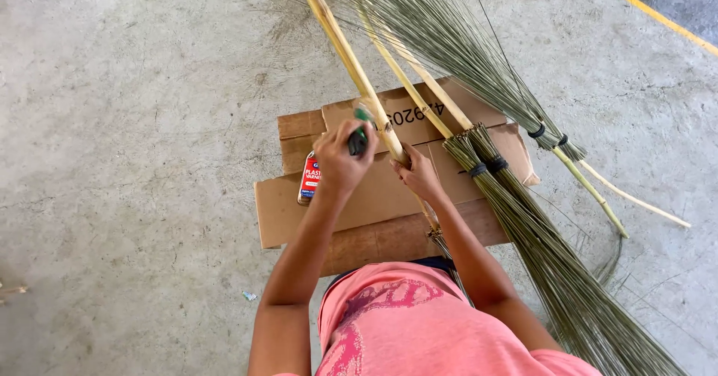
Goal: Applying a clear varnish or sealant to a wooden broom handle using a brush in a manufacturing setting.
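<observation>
Our left hand (340, 159) has fingers curled tight round a small green-tipped tool (360, 138), prob. a brush, tip pressed to the bamboo stick (351, 58). Right hand (419, 174) is closed round the same stick just below, steadying it. The stick runs diag. from top centre down to our lap, bristle end near the pink shirt (419, 324). Under the hands: flattened cardboard (359, 204) w/ a small can (309, 178) lying by the left wrist. More stick brooms (523, 204) lie to the right on the concrete floor (112, 159). We judge: coating the handle, mid-step. Next stroke needs a steady grip and stick rotation.
</observation>
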